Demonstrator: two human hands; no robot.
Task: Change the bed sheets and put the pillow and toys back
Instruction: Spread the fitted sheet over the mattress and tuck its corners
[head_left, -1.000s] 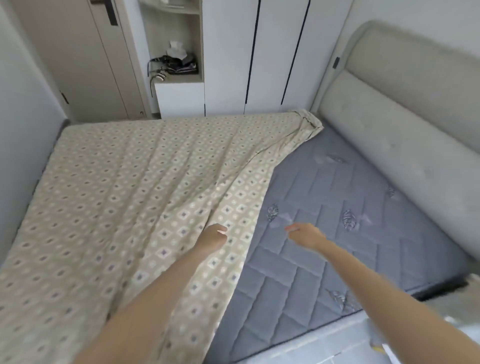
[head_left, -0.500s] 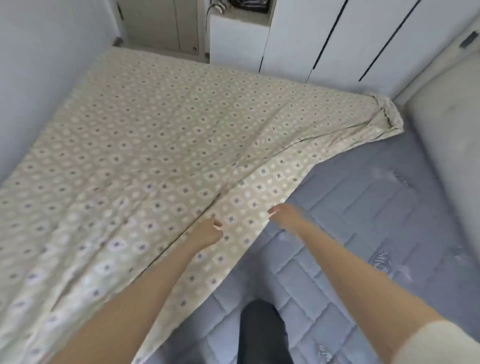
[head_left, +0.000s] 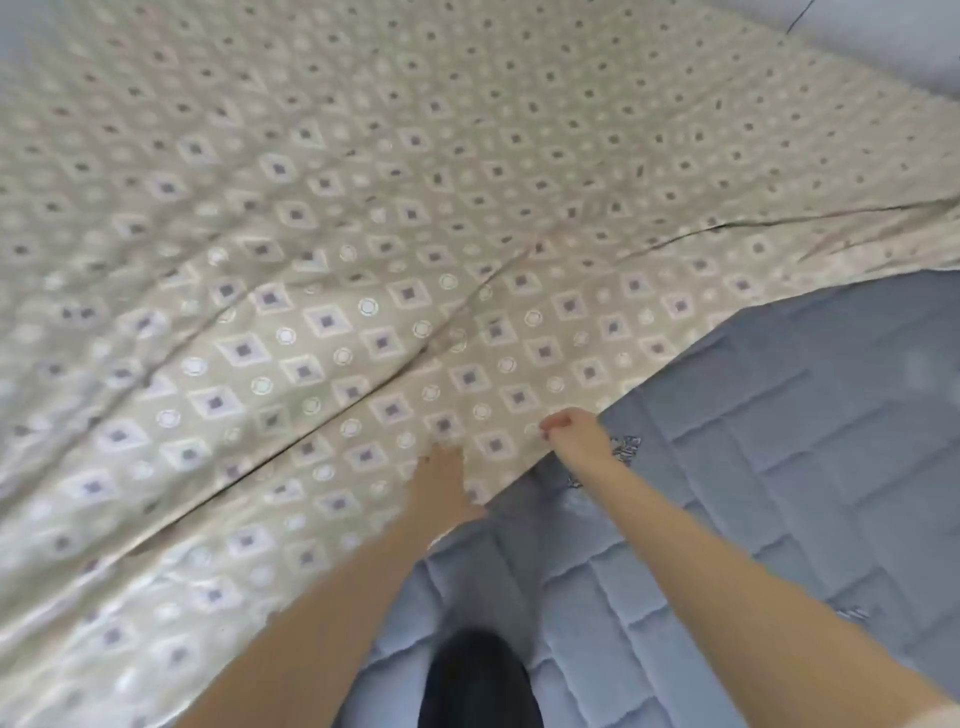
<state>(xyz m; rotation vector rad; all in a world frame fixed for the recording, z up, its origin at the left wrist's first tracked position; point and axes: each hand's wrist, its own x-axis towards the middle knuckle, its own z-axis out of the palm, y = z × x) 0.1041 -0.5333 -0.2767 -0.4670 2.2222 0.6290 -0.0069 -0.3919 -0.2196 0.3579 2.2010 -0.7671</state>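
Reached the sheet (head_left: 363, 234) edge at five o'clock, pinched it in the right hand (head_left: 571, 434); couldn't tell the grip of the left hand (head_left: 441, 486), blurred. Set up the pull over bare mattress (head_left: 779, 467).

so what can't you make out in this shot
Head view only:
- left hand: motion blur hides whether its fingers grip the sheet or just press it.
- sheet's far corners: cut off by the frame edges.
- mattress: left part hidden under the sheet.
- dark shape at the bottom: cut off by the edge, unidentifiable.
- pillow and toys: out of frame.
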